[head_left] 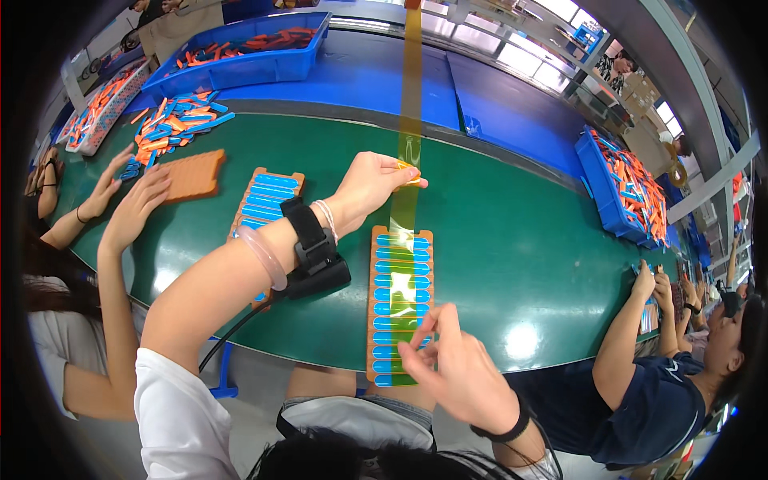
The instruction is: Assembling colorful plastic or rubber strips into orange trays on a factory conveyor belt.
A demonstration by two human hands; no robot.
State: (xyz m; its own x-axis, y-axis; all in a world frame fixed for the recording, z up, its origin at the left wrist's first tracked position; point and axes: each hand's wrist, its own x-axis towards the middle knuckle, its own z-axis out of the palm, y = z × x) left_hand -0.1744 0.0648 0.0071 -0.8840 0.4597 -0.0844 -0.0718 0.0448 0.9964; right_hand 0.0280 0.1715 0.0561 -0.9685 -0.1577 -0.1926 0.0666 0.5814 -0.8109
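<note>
A long strip of transparent yellow tape [404, 210] comes down from the top of the view and lies lengthwise over an orange-brown slotted tray [372, 276]. Blue flat pieces [382, 324] sit in rows across this tray, partly under the tape. Beyond the tray's far end, my left hand [376, 184] pinches the tape between thumb and fingers. By the tray's near right edge is my right hand [464, 372], thumb and forefinger apart, fingertips at the tape's near end. Whether those fingertips press on the tape is unclear.
Left of my arm lies another filled tray [268, 192]. A co-worker's hands [136, 200] touch an orange tray [196, 174] near a loose heap of orange and blue pieces [172, 124]. Blue bins [240, 74] stand far left and at right [620, 212]. Another person [640, 384] works at right.
</note>
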